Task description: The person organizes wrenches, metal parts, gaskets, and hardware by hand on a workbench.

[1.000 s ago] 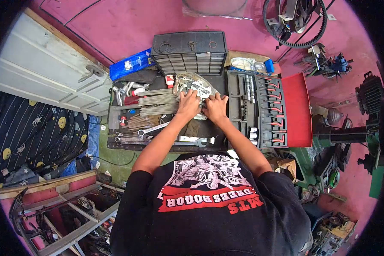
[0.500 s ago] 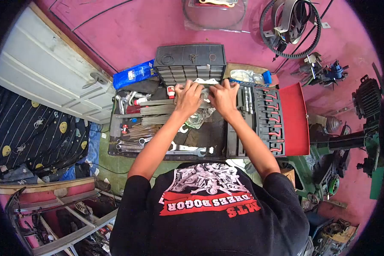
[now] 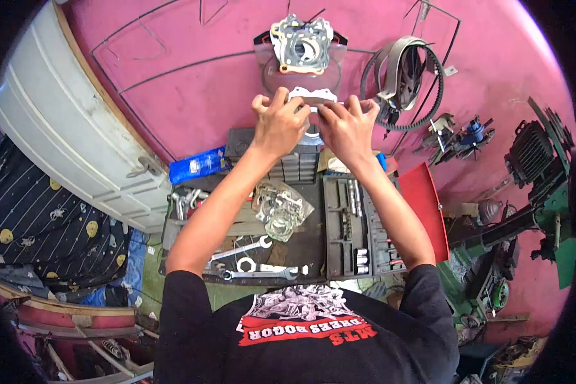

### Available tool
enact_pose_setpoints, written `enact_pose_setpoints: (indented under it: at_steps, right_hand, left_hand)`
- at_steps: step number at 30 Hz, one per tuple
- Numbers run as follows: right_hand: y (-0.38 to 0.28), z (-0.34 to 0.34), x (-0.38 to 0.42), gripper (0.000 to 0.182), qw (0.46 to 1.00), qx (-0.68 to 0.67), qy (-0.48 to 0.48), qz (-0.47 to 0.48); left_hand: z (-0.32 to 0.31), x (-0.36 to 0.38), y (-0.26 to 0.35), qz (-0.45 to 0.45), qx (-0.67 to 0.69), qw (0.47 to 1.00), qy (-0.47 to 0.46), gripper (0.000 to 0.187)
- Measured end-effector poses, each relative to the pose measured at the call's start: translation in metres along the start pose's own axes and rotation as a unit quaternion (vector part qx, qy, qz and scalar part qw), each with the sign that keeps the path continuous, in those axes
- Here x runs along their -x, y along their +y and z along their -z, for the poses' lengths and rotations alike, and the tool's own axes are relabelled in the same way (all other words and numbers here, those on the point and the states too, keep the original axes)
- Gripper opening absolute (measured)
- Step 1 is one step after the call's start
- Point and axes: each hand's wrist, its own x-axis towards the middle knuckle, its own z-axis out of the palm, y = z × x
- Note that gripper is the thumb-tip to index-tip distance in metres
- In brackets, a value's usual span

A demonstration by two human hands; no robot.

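A pale metal part point(image 3: 313, 95) with a scalloped upper edge is held up in front of the pink wall, above the drawer cabinet point(image 3: 292, 168). My left hand point(image 3: 281, 127) grips its left side with bent fingers. On its right side, my right hand point(image 3: 347, 130) has its fingers curled round the edge. Both hands hide much of the part's lower body. Just beyond it, a bundle of gaskets point(image 3: 302, 46) hangs on the wall.
Below the arms, the workbench holds wrenches point(image 3: 262, 274), a bag of gaskets point(image 3: 280, 208) and a black tool tray point(image 3: 347, 224) with sockets. A red lid point(image 3: 422, 205) stands at the right. Belts point(image 3: 403, 83) hang on the wall, beside a green machine point(image 3: 477, 246).
Both hands have risen from the bench area to in front of the wall with the metal part between them. The view has tilted upward, showing the hanging gaskets more fully.
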Motion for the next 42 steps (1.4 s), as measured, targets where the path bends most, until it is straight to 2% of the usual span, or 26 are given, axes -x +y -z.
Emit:
enact_pose_setpoints:
  at_steps: [1, 4, 6, 14, 22, 23, 26, 30, 32, 34, 38, 42]
  right_hand:
    - [0.005, 0.009, -0.011, 0.034, 0.999, 0.048, -0.007, -0.006]
    - [0.024, 0.019, -0.047, 0.029, 0.996, 0.073, 0.046, -0.003]
    - [0.034, 0.025, -0.073, 0.017, 0.992, 0.077, 0.101, 0.009]
    - [0.067, 0.018, -0.139, 0.010, 0.976, 0.116, 0.185, 0.011]
    - [0.068, 0.000, -0.143, 0.009, 0.982, 0.105, 0.159, -0.008]
    - [0.068, -0.001, -0.140, 0.020, 0.987, 0.114, 0.111, -0.022]
    - [0.066, -0.011, -0.136, 0.021, 0.991, 0.102, 0.089, -0.013]
    - [0.061, -0.026, -0.138, 0.018, 0.994, 0.084, 0.055, -0.032]
    - [0.061, -0.037, -0.140, 0.019, 0.994, 0.085, 0.059, -0.031]
    - [0.063, -0.047, -0.142, 0.008, 0.995, 0.036, 0.097, -0.011]
    - [0.067, -0.059, -0.142, 0.007, 0.996, 0.030, 0.089, -0.006]
    - [0.070, -0.055, -0.135, 0.005, 0.998, 0.032, 0.047, 0.004]
  left_hand:
    - [0.005, -0.015, -0.003, -0.009, -0.015, 1.000, 0.014, 0.022]
    - [0.013, -0.058, -0.014, -0.029, -0.021, 0.997, 0.065, 0.023]
    - [0.023, -0.086, -0.019, -0.035, -0.043, 0.996, 0.070, 0.020]
    - [0.030, -0.159, -0.048, -0.058, -0.107, 0.988, 0.098, 0.018]
    - [0.016, -0.163, -0.055, -0.035, -0.106, 0.990, 0.081, 0.014]
    - [0.013, -0.160, -0.057, -0.031, -0.101, 0.992, 0.069, 0.016]
    - [0.004, -0.152, -0.062, -0.025, -0.097, 0.993, 0.054, 0.019]
    - [-0.007, -0.142, -0.065, -0.014, -0.111, 0.993, 0.035, 0.023]
    - [-0.010, -0.142, -0.068, -0.008, -0.117, 0.993, 0.024, 0.022]
    - [-0.014, -0.141, -0.071, 0.000, -0.122, 0.992, 0.012, 0.021]
    - [-0.020, -0.144, -0.077, -0.015, -0.148, 0.989, -0.009, 0.019]
    - [-0.021, -0.137, -0.079, -0.003, -0.146, 0.989, -0.026, 0.020]
